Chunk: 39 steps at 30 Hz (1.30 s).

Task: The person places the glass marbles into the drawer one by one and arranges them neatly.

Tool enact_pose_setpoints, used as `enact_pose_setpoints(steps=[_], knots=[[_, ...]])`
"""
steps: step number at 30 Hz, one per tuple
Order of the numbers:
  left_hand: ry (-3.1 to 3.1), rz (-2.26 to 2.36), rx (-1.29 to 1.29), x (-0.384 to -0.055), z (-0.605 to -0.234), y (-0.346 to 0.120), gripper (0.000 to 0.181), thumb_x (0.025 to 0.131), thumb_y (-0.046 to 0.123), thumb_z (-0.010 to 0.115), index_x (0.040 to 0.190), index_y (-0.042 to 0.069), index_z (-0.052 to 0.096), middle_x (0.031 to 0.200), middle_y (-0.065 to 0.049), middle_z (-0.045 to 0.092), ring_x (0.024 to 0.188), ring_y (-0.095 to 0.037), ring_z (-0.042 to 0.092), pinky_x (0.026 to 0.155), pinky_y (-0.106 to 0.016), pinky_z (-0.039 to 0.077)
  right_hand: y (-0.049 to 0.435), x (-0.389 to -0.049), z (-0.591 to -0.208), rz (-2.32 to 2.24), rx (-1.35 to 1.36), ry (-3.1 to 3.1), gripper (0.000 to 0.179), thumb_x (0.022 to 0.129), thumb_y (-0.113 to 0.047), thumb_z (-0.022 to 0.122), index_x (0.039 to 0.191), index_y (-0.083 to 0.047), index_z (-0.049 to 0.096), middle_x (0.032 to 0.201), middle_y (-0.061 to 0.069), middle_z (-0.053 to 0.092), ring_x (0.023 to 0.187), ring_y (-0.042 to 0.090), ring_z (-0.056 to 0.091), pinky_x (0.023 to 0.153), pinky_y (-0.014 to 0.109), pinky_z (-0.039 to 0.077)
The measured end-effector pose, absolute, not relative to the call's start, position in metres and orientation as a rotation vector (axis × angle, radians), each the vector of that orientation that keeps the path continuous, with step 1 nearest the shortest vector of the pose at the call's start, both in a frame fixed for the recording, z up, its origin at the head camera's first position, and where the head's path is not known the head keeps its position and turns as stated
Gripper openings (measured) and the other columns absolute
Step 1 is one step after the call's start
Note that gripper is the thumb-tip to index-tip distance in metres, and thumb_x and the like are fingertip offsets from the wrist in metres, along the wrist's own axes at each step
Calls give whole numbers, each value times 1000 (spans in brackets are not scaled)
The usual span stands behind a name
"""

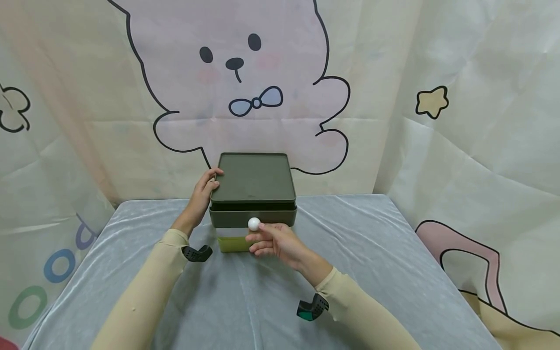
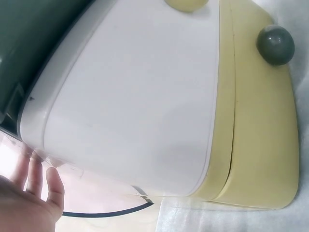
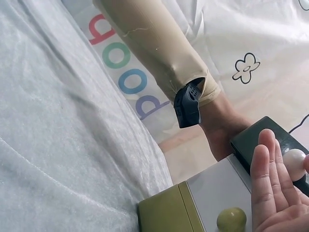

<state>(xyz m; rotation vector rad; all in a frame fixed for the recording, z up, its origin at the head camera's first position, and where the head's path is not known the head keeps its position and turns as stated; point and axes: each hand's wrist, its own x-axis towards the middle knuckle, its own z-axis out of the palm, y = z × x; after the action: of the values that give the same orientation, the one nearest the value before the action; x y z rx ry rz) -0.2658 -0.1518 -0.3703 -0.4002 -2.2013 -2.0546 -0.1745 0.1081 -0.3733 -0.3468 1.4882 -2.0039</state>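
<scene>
A small drawer box stands on the cloth, with a dark green top tier, a white middle tier and a yellow-green bottom tier. A dark gap shows between its top panel and the green drawer front. On that front is a round white knob, which my right hand pinches at the thumb, its other fingers extended below. My left hand presses against the left side of the green tier, fingertips at its upper edge.
A yellow-green knob sits on the white drawer and a dark green knob on the bottom one. Grey-blue velvet cloth covers the table. Behind hangs a printed curtain, close to the table's back edge.
</scene>
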Motion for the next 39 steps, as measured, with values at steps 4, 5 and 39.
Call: enact_pose_setpoints(steps=[4,5,39], knots=[[-2199,-2065,-400,-266,-370,-152,37,106,15,33,141,7,39,153,-11,34,122,-20,41,99,-33,35,107,-177,-374,-2001,-338,1493,57,108,-26,46,141,20,39,91,-4,77,75,8,74,72,22,59],[-2198,-2067,-400,-266,-370,-152,37,106,15,33,141,7,40,153,-11,34,122,-20,41,99,-33,35,107,-178,-374,-2002,-339,1494,57,108,-25,45,141,21,39,91,-4,77,75,7,74,71,22,59],[-2213,-2038,-416,-268,-373,-154,38,106,16,33,142,7,39,157,-12,32,126,-20,41,99,-31,37,107,-194,-370,-1968,-338,1521,53,109,-27,44,141,16,43,90,-5,77,75,6,73,72,22,58]])
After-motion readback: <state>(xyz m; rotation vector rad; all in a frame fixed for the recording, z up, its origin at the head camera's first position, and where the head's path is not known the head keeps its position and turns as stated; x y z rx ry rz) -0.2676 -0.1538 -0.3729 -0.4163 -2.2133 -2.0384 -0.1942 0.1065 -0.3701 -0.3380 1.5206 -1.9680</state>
